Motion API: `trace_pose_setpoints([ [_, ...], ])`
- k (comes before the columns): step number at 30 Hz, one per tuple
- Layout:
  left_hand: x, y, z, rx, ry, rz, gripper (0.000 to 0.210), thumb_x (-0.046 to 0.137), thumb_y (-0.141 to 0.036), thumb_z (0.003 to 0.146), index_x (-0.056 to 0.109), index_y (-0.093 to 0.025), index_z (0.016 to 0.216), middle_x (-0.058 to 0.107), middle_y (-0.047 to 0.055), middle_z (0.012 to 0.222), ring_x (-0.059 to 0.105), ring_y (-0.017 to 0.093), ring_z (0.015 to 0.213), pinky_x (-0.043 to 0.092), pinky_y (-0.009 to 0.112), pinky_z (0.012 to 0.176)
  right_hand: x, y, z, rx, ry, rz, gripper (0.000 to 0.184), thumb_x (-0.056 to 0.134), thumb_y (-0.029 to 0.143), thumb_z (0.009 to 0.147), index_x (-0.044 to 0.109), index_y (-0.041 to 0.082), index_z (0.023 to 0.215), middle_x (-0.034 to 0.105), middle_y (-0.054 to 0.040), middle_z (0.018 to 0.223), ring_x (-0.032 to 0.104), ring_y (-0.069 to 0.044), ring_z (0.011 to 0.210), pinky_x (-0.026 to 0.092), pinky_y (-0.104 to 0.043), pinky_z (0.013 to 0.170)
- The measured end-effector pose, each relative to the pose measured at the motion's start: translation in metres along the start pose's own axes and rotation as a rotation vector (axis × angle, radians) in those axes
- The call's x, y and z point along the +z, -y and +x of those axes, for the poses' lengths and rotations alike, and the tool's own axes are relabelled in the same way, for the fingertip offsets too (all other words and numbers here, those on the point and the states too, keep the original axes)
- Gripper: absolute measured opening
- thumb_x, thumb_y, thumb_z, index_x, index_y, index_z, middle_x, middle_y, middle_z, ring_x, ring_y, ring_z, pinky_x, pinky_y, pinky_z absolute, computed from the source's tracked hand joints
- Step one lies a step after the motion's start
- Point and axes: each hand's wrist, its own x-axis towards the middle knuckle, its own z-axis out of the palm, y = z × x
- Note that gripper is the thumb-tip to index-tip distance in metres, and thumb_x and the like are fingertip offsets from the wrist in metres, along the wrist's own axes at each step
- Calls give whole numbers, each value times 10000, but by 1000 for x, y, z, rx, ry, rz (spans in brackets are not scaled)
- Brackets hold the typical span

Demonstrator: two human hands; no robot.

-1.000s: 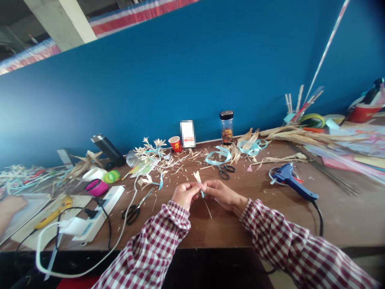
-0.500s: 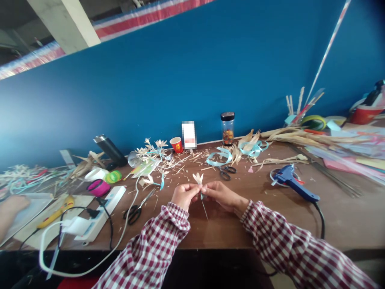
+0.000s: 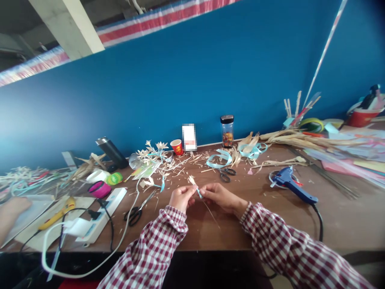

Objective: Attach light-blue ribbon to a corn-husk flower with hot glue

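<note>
Fingertips of the L hand [image 3: 180, 198] are pressed tog. on the flower [image 3: 191, 180] just under its petals; thumb & finger of the R hand [image 3: 224, 196] pinch its blue tape [image 3: 199, 193] just beside them. So the flower sits btwn both hands, over the table [image 3: 240, 237], long axis slanting: petals up & away to the L, stem [image 3: 212, 214] down to the R, free end twd the wearer. L hand is nearer the petals, R hand nearer the stem. Petals are pale, dry, husk-like, narrow & pointed; tape looks smooth; stem is wire-thin, slightly bowed. Farther out: scissors [image 3: 134, 216] on the L w/ black handles, curled satin-like ribbon [image 3: 215, 162] beyond the hands, hard blue glue gun [image 3: 290, 188] well to the R, stringy husks [image 3: 288, 136] behind it (approx. straw-coloured, dry-looking). Far L, a co-worker's hand [image 3: 15, 208], blurred; can't tell its grip.
</note>
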Motion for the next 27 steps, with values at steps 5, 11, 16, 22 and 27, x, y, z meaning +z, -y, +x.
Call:
trace_pose_setpoints([
  [5, -2, 7, -4, -4, 56, -24, 379, 775, -434, 572, 726, -151, 818, 659, 45, 726, 550, 75, 587, 452, 160, 498, 0, 0, 0, 5, -3, 10, 363, 650, 482, 734, 639, 118, 742, 505, 32, 598, 393, -59, 527, 312, -206, 523],
  [11, -4, 6, -3, 14, 67, -34, 351, 810, -375, 533, 717, -162, 796, 672, 34, 771, 579, 90, 661, 452, 143, 508, 0, -1, 0, 38, -18, 49, 321, 702, 430, 697, 644, 137, 815, 555, 28, 637, 435, -54, 522, 347, -200, 517],
  [16, -8, 6, 0, 53, 49, 25, 338, 785, -396, 564, 703, -156, 787, 700, 71, 880, 612, 122, 731, 480, 166, 531, 1, -6, 1, 66, -147, 72, 362, 759, 372, 632, 545, 170, 843, 576, 46, 607, 487, -67, 492, 360, -179, 455],
  [22, -11, 10, 4, 91, 27, 198, 266, 735, -387, 632, 688, -148, 738, 712, 63, 774, 650, 165, 710, 524, 236, 574, 3, -4, 2, 15, -232, -33, 393, 732, 380, 639, 493, 175, 874, 547, 69, 553, 460, -68, 459, 341, -179, 431],
  [27, -10, 9, 6, 122, -5, 243, 205, 727, -334, 643, 662, -141, 671, 662, 25, 599, 642, 166, 622, 532, 261, 566, 2, -7, 3, -88, -278, -189, 338, 697, 337, 676, 516, 162, 902, 580, 35, 625, 483, -86, 528, 356, -207, 491],
])
